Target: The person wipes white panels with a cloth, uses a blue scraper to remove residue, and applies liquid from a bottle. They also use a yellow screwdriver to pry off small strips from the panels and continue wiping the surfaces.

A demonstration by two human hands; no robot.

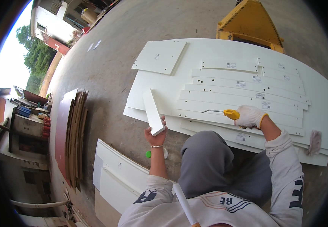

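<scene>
My bare left hand, a bracelet at its wrist, is closed around the near end of a narrow white board, tilted with its far end up and away. My right hand, in a white knit glove with a yellow cuff, grips a yellow air blow gun. The gun's thin bent metal nozzle points left. Beneath both hands lies a stack of large white panels. Narrow drilled white strips with small labels overlap on it, right of the held board. A squarish drilled panel rests at its far left.
Beyond the stack stands a yellow metal frame. A greyish crumpled cloth or glove lies at the right edge. Brown boards stand at the left, and more white panels lie beside my left arm. A green-capped item sits on the floor.
</scene>
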